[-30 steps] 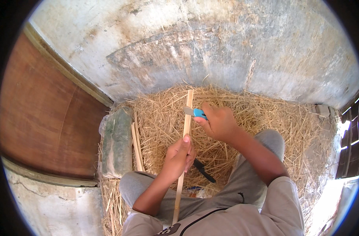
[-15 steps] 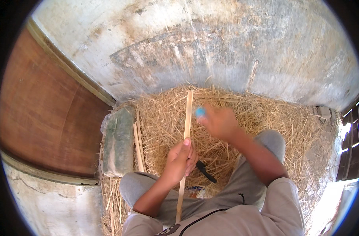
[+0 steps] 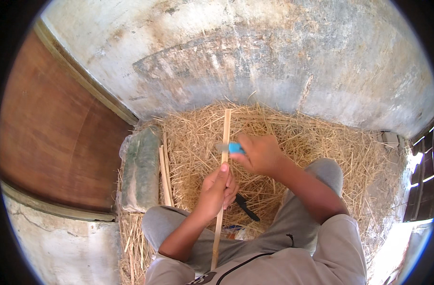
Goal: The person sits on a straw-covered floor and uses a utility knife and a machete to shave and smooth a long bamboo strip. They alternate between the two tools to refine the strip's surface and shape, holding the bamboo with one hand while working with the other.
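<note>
A long pale strip of split wood or bamboo (image 3: pixel 226 124) runs from my lap up and away from me. My left hand (image 3: pixel 218 190) is closed around its middle, thumb lying along the top. Just beyond that thumb, my right hand (image 3: pixel 261 154) grips a blue-handled knife (image 3: pixel 236 148). Its short, blurred blade crosses the strip, pointing left; whether it bites into the wood I cannot tell. Below my left hand lies a slim black object (image 3: pixel 247 208), like a knife or its sheath, on the straw between my legs.
Straw (image 3: pixel 193 137) covers the floor around my crossed legs. To the left stand a greenish wrapped block (image 3: pixel 141 173) and several loose wooden strips (image 3: pixel 165 175). A brown door panel (image 3: pixel 60 128) is at far left, a stained wall (image 3: pixel 255 57) ahead, and a brick (image 3: pixel 390 138) at right.
My right hand has moved left and slightly toward me, bringing the knife from beside the strip to across it. My left hand keeps its hold on the strip.
</note>
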A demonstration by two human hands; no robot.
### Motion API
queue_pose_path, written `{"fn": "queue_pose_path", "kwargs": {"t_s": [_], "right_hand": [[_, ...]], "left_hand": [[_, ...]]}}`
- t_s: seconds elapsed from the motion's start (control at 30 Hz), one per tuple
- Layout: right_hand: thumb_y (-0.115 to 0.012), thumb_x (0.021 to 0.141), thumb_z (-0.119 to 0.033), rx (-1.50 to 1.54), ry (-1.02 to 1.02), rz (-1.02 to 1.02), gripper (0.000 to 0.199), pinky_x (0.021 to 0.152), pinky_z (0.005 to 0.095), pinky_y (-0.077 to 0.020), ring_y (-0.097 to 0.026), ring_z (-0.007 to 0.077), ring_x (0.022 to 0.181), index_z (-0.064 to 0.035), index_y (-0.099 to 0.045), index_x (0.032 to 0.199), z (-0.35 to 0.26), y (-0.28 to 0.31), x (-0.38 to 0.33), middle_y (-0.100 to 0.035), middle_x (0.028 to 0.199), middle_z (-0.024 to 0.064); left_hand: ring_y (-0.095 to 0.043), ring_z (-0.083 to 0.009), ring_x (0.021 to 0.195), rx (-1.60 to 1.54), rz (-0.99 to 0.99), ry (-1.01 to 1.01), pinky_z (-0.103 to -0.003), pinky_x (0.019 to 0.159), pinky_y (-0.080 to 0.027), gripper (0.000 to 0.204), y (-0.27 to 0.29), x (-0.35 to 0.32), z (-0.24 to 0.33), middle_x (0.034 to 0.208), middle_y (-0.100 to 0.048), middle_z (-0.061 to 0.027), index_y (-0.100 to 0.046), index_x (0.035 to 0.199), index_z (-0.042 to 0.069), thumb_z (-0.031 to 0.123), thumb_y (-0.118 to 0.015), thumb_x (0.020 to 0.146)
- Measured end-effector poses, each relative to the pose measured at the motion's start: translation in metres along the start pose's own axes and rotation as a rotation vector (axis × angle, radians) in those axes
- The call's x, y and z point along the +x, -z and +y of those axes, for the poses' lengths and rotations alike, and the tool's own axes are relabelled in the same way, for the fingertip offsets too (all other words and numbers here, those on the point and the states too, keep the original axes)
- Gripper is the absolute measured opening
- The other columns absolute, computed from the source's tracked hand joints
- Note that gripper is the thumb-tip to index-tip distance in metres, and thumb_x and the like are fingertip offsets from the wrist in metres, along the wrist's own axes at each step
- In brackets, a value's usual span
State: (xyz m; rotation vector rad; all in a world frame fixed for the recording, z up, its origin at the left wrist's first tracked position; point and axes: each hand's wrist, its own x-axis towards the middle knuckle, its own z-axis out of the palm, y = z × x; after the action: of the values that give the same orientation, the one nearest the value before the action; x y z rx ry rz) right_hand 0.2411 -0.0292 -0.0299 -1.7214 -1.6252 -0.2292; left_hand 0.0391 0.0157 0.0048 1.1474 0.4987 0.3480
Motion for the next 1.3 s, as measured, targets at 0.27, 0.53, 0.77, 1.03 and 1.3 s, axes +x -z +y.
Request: {"fn": "queue_pose_path", "kwargs": {"t_s": [0.27,0.53,0.77,1.03,1.3], "right_hand": [[-0.054,0.103,-0.044,-0.077,-0.123,-0.035,0.040,0.046,0.0441,-0.0460,-0.062,0.0315,0.050,-0.0047,-0.060,0.103,0.017,0.005,0.008,-0.062,0.063,0.0116],[-0.047,0.105,-0.051,0.350,-0.391,0.147,0.050,0.047,0.0377,-0.0433,-0.054,0.0229,0.048,-0.0031,-0.059,0.098,0.033,0.000,0.002,-0.056,0.061,0.0091],[-0.059,0.104,-0.040,1.224,-0.730,-0.147,0.033,0.043,0.0231,-0.0277,-0.040,0.0048,0.046,-0.0100,-0.055,0.091,-0.001,0.023,0.007,-0.043,0.057,-0.0044],[-0.061,0.103,-0.028,1.234,-0.898,0.441,0.024,0.041,0.0257,-0.0292,-0.039,0.0070,0.046,-0.0078,-0.058,0.090,0.055,0.052,0.024,-0.042,0.058,-0.0053],[-0.046,0.106,-0.053,1.300,-0.787,0.560,0.047,0.043,0.0248,-0.0289,-0.034,0.0082,0.045,-0.0097,-0.053,0.089,0.106,0.057,0.029,-0.037,0.060,-0.0055]], "left_hand": [[-0.032,-0.0093,0.042,0.008,-0.112,0.048,-0.024,0.036,-0.029,0.045,-0.006,-0.004,-0.007,0.057,-0.034,0.0007,-0.039,0.082,0.011,0.046,-0.037,0.111],[-0.038,-0.0072,0.043,0.102,-0.068,0.045,-0.022,0.038,-0.034,0.048,-0.007,-0.002,-0.006,0.059,-0.040,0.0013,-0.042,0.083,0.010,0.049,-0.038,0.110],[-0.044,-0.0084,0.048,0.388,0.071,0.053,-0.024,0.044,-0.038,0.042,-0.009,0.001,-0.010,0.062,-0.047,-0.0009,-0.048,0.089,0.007,0.042,-0.041,0.111],[-0.066,-0.0131,0.084,0.711,-0.374,0.305,-0.030,0.077,-0.054,0.044,0.001,0.004,0.002,0.086,-0.065,-0.0037,-0.055,0.112,0.002,0.045,-0.048,0.108],[-0.062,-0.0125,0.069,0.337,-0.345,0.259,-0.028,0.064,-0.054,0.029,-0.007,0.001,-0.022,0.079,-0.059,-0.0014,-0.053,0.114,0.006,0.034,-0.047,0.110]]}}
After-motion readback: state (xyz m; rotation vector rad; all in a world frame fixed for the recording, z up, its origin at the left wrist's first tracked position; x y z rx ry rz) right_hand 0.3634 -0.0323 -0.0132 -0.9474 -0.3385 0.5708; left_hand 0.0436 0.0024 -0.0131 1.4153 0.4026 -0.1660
